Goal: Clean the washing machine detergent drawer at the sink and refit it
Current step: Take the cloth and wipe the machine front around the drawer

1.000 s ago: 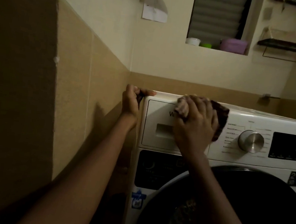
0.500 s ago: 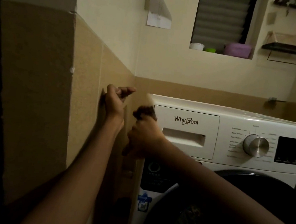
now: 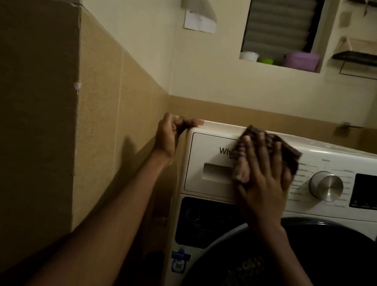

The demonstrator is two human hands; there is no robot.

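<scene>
The right hand (image 3: 264, 180) presses a dark cloth (image 3: 241, 167) flat against the closed detergent drawer (image 3: 209, 154) of the white washing machine (image 3: 314, 211), beside the silver dial (image 3: 326, 186). The left hand (image 3: 171, 133) grips the machine's top left corner.

cloth (image 3: 272, 151) on drawer (image 3: 210, 165), knob (image 3: 326, 186) right

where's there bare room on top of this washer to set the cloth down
The washer top looks bare from the cloth under the right hand to the picture's right edge. Crowded: its left corner, held by the left hand, and the window ledge, lined with tubs.
</scene>
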